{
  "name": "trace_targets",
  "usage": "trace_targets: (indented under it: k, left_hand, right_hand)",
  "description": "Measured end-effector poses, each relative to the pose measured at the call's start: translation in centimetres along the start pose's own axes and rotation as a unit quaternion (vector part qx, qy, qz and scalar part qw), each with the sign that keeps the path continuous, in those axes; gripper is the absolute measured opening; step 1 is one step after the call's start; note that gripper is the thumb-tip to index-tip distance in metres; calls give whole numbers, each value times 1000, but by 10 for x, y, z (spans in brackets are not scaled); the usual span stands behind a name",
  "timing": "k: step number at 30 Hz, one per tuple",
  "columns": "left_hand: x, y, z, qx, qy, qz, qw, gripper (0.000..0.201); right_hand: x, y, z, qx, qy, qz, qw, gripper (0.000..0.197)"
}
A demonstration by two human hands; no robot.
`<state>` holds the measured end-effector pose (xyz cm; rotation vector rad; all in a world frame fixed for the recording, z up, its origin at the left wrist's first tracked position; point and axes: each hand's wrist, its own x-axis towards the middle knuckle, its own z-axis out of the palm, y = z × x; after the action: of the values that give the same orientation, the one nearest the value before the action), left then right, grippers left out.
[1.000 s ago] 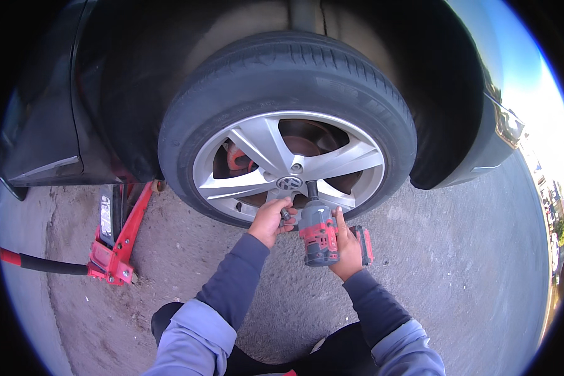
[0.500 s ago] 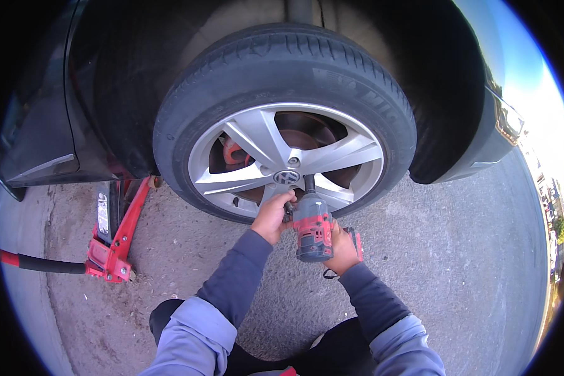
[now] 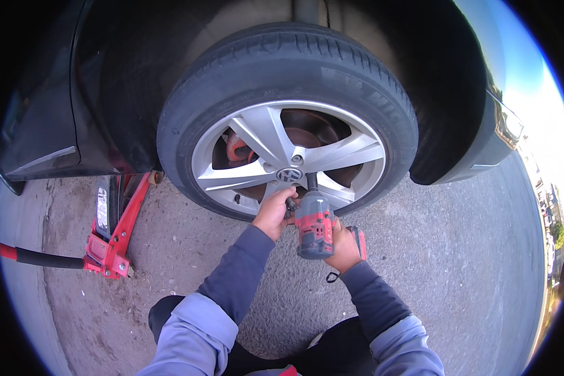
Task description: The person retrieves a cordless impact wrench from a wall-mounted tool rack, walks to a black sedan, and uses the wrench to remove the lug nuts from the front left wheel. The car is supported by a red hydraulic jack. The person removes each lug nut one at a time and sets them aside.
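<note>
Impact wrench at the hub

Right hand (image 3: 345, 247) is wrapped round the red-and-grey impact wrench (image 3: 315, 227), whose dark socket (image 3: 312, 182) points into the silver wheel (image 3: 257, 133), just right of the centre cap (image 3: 289, 175). Left hand (image 3: 272, 214) is curled around a small dark metal piece (image 3: 291, 204), probably a wheel bolt, close beside the tool; cannot tell whether its fingers touch the housing. Red floor jack (image 3: 109, 249) stands left of the tyre (image 3: 194, 88). Step in hand looks like working a bolt; socket's seating is hidden. Next move seemingly calls for a square, steady wrench and fingers kept off the socket.
</note>
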<state>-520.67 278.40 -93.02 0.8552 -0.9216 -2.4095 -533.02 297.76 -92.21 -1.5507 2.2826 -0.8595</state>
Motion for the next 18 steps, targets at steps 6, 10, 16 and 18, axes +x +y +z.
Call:
trace_targets:
  k: [6,10,16,18]
  left_hand:
    - [-6,5,4,6,11,0,1000,23]
    - [-8,7,8,-31,22,-12,999,21]
    - [-7,8,16,-63,3,-9,998,21]
    - [-8,8,22,-59,9,0,998,23]
  right_hand:
    - [0,-3,1,-2,4,5,1000,72]
    - [0,-4,0,25,12,-19,999,70]
    - [0,-4,0,15,15,-18,1000,67]
    - [-1,-5,0,12,3,-5,1000,69]
